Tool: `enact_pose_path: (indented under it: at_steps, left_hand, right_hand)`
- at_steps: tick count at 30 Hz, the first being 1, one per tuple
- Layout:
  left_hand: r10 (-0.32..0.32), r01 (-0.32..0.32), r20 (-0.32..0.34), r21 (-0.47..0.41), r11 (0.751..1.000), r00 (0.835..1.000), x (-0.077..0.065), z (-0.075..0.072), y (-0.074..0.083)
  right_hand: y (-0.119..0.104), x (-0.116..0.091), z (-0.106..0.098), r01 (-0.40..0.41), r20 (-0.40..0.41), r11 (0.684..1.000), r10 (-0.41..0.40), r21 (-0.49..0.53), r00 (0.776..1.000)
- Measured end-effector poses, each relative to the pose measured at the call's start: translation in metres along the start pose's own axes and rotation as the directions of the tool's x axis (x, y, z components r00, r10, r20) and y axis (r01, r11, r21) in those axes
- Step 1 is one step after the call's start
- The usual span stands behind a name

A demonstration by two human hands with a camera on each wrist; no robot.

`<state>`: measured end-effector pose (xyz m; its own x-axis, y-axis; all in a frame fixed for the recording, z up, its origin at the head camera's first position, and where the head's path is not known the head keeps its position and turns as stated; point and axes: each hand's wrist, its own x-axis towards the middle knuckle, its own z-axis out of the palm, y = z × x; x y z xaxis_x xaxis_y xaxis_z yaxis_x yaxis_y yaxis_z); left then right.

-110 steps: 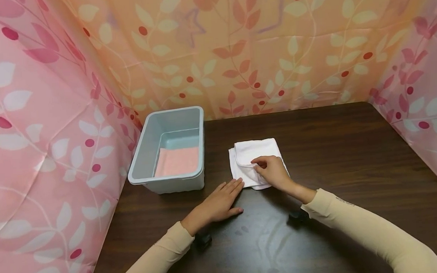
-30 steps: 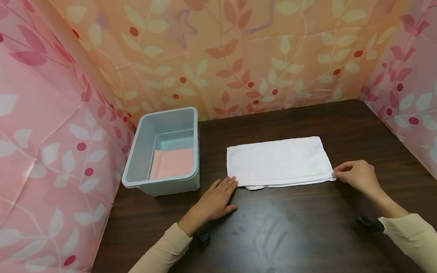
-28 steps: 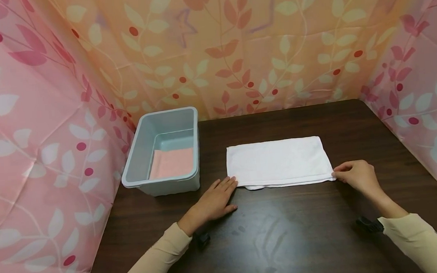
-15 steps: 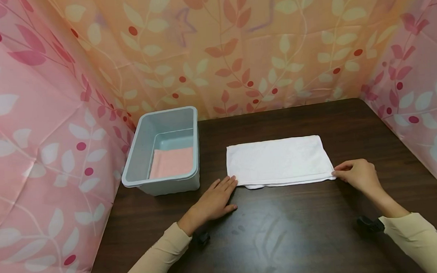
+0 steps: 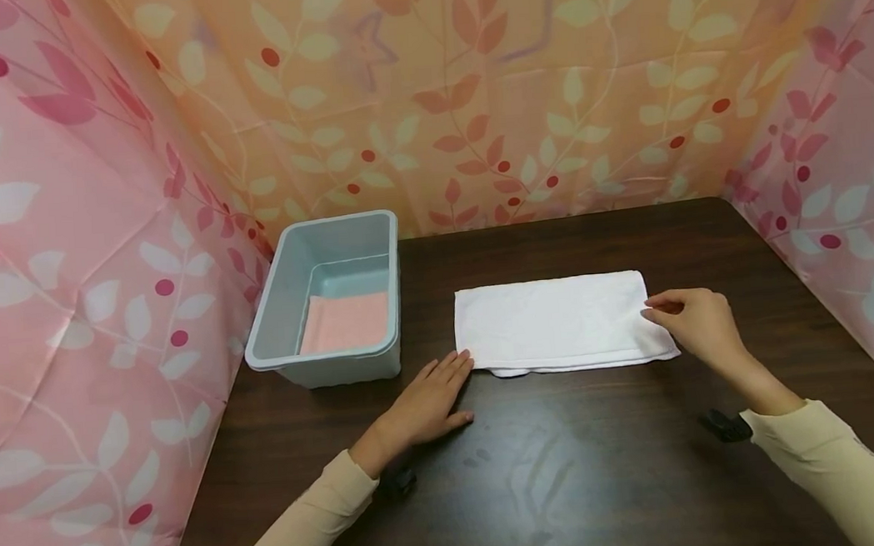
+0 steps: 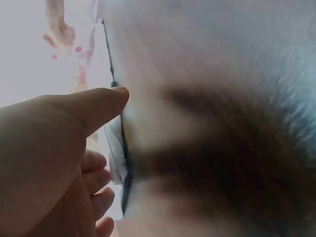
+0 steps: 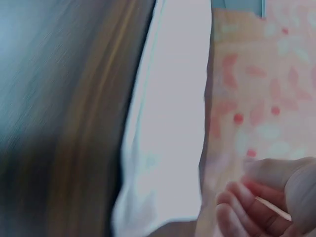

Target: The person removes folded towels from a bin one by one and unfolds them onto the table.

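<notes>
A white towel (image 5: 553, 320) lies folded into a long strip on the dark table, its layered long edge toward me. My left hand (image 5: 428, 403) rests flat at the towel's near left corner, fingertips touching the cloth and thumb spread apart. My right hand (image 5: 699, 324) hovers by the towel's right end, partway up that short side, with thumb and forefinger close together. In the right wrist view its bent fingers (image 7: 232, 217) stand off the cloth and hold nothing. The towel's near right corner sticks out slightly.
A grey-blue plastic bin (image 5: 285, 362) stands to the left of the towel. Inside it lies a folded pink cloth (image 5: 346, 322). Floral curtains (image 5: 501, 94) enclose the table (image 5: 540, 484) at the back and both sides.
The right hand first drew the folded towel out to the right into a long strip. Since half a second ago it has left the near right corner and moved away from me. The left hand stays put.
</notes>
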<state>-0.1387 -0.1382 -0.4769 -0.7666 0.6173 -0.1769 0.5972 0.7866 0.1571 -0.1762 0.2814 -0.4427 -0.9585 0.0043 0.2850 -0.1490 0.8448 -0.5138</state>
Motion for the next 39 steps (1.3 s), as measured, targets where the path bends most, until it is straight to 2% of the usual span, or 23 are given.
enact_pose_path:
  at_steps: [5,10,13,19,22,25,31,34,39]
  left_hand:
    - [0.005,-0.005,-0.017,0.004,1.0,1.0,-0.009,0.001,0.0]
    - [-0.015,0.016,-0.037,0.014,1.0,0.999,-0.018,0.003,-0.001]
    - [-0.044,0.044,-0.031,0.013,0.999,0.999,-0.024,0.003,-0.001]
    - [-0.07,0.07,0.002,-0.025,0.997,0.998,-0.036,0.003,-0.001]
    - [-0.076,0.076,-0.002,-0.032,0.997,0.997,-0.04,0.003,-0.002]
    - [-0.083,0.083,-0.009,-0.036,0.996,0.997,-0.043,0.004,-0.003]
    - [-0.074,0.073,-0.016,-0.031,0.997,0.997,-0.045,0.008,-0.005]
    - [-0.062,0.061,-0.016,-0.027,0.998,0.998,-0.043,0.009,-0.004]
    - [-0.028,0.028,-0.003,-0.008,1.0,1.0,-0.038,0.009,-0.002]
  right_hand:
    - [-0.04,0.016,0.032,0.144,-0.003,0.985,-0.145,0.099,0.989]
    - [-0.082,0.024,0.069,0.233,0.053,0.947,-0.251,0.223,0.967]
    - [-0.107,0.025,0.092,0.278,0.108,0.918,-0.319,0.284,0.942]
    - [-0.142,0.021,0.134,0.354,0.199,0.863,-0.442,0.36,0.874]
    - [-0.153,0.018,0.151,0.381,0.223,0.851,-0.475,0.361,0.851]
    - [-0.16,0.014,0.165,0.404,0.237,0.849,-0.493,0.34,0.837]
    - [-0.165,0.012,0.176,0.503,0.195,0.832,-0.547,0.235,0.814]
    - [-0.165,0.013,0.176,0.51,0.185,0.832,-0.549,0.219,0.815]
    - [-0.161,0.018,0.169,0.461,0.197,0.854,-0.508,0.241,0.839]
